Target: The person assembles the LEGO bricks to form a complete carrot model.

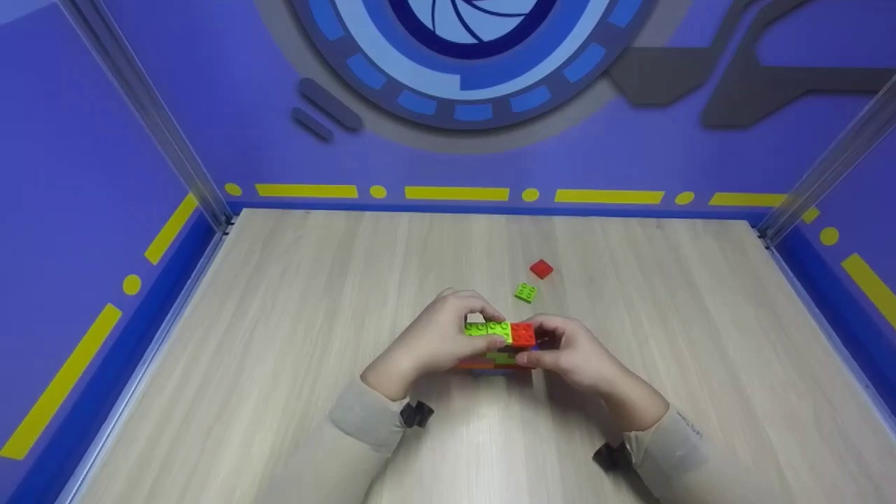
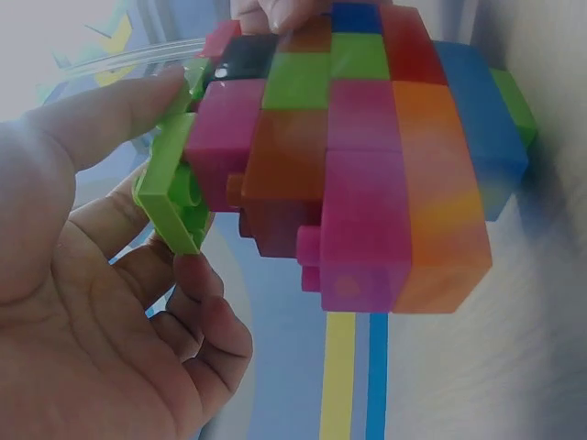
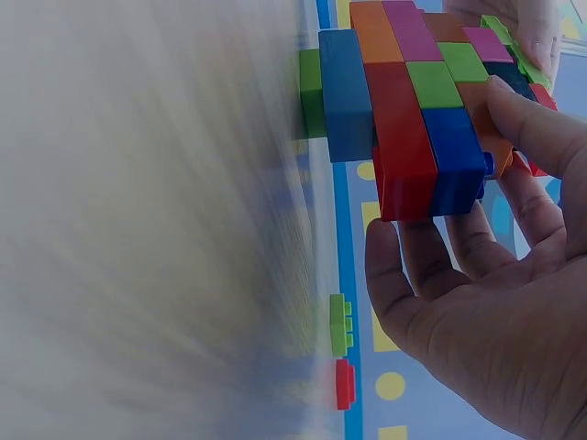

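Note:
A built block of toy building bricks (image 2: pixel 367 229), in layers of pink, orange, brown, blue, red and green, stands upright between the two hands. Along its top in the head view run light green bricks (image 1: pixel 498 327) and a red brick (image 1: pixel 523 334). My left hand (image 1: pixel 448 332) pinches the light green brick at the top left, thumb in front and fingers behind; that brick overhangs the layer below. Gripping the block's right end is my right hand (image 1: pixel 570 350), its thumb on a brown brick (image 3: pixel 477 96) and its fingers round the back.
Beyond the hands, a loose light green brick (image 1: pixel 526 292) and a loose red brick (image 1: pixel 541 269) lie on the wooden table (image 1: pixel 336 259). Blue panels (image 1: pixel 476 164) with yellow markings enclose the back and both sides.

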The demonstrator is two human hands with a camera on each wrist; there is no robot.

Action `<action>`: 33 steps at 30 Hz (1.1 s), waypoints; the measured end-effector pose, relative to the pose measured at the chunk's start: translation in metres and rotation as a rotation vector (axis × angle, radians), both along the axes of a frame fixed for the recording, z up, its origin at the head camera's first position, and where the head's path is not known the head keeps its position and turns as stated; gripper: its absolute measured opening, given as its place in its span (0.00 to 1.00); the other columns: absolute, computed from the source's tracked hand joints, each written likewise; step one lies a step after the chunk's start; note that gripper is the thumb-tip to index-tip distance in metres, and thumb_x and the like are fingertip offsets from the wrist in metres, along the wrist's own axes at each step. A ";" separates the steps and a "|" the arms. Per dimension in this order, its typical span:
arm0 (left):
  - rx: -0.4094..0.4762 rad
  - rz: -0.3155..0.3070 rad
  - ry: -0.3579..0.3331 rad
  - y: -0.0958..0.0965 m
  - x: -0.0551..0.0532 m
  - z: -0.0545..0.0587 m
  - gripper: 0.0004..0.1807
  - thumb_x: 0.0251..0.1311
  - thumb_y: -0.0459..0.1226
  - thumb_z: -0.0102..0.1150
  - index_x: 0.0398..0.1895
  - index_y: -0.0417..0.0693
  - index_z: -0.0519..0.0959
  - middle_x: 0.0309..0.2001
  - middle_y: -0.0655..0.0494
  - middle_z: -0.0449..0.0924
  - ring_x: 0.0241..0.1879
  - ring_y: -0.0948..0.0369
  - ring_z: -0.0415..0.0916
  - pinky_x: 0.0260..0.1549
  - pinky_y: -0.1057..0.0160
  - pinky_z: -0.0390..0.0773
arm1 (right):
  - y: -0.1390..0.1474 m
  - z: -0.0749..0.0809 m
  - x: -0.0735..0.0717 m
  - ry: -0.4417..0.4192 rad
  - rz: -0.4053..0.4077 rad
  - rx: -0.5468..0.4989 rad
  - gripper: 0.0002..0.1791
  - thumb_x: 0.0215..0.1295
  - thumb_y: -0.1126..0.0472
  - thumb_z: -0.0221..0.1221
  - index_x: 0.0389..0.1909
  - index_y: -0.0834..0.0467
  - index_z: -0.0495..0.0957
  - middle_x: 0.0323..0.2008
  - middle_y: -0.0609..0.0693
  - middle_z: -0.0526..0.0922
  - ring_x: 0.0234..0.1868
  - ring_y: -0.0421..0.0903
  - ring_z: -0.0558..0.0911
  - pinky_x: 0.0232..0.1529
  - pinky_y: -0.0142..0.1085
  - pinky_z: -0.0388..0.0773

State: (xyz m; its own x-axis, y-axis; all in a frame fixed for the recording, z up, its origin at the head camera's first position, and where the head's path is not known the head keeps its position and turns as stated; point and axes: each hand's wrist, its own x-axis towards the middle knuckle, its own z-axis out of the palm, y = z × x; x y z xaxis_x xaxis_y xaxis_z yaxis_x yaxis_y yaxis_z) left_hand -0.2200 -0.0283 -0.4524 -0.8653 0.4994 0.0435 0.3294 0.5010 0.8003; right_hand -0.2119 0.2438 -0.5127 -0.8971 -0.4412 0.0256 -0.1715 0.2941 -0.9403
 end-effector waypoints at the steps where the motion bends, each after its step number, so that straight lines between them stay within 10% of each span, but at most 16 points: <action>1: 0.004 0.001 -0.005 0.000 0.000 0.000 0.14 0.69 0.44 0.80 0.55 0.58 0.93 0.56 0.65 0.91 0.62 0.58 0.78 0.68 0.47 0.79 | 0.000 0.000 0.000 -0.002 0.000 -0.007 0.21 0.67 0.67 0.76 0.60 0.64 0.87 0.52 0.47 0.91 0.54 0.43 0.86 0.59 0.32 0.84; 33: -0.045 -0.031 0.023 0.001 -0.002 -0.004 0.14 0.71 0.43 0.79 0.55 0.53 0.92 0.53 0.60 0.87 0.62 0.57 0.76 0.68 0.51 0.79 | -0.001 -0.004 -0.001 0.000 0.008 0.000 0.20 0.69 0.66 0.76 0.60 0.62 0.87 0.52 0.45 0.90 0.56 0.46 0.86 0.61 0.35 0.84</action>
